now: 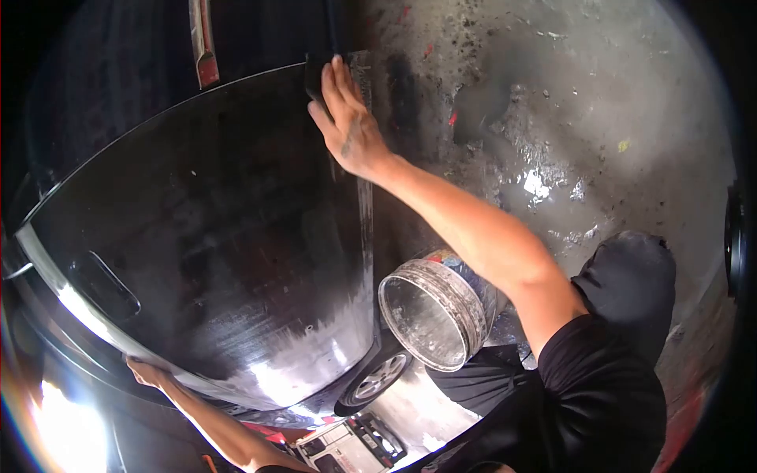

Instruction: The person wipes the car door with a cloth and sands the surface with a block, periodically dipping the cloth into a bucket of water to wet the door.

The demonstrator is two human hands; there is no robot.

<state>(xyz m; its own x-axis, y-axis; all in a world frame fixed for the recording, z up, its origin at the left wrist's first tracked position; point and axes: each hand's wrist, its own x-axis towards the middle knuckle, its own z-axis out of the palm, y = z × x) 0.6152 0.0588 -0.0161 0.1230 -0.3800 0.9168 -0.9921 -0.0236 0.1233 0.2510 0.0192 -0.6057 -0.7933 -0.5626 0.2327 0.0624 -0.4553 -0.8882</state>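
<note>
A large dark car panel (pixel 197 213), dull and scuffed pale grey near its lower end, fills the left half of the head view. My right hand (pixel 347 130) lies at the panel's upper right corner, its fingers and thumb over a dark flat block (pixel 317 79) pressed on the surface. At the panel's lower left edge, my left hand (pixel 147 372) grips the rim with its fingers curled; the fingertips are partly hidden. A slot-like recess (pixel 116 282) shows near the left edge.
An open, stained bucket (pixel 434 315) stands beside the panel, close to my legs. A car wheel (pixel 378 378) and a light-coloured vehicle (pixel 347 449) are at the bottom. The grey floor (pixel 599 118) is wet and stained. A bright lamp (pixel 71 430) glares at the lower left.
</note>
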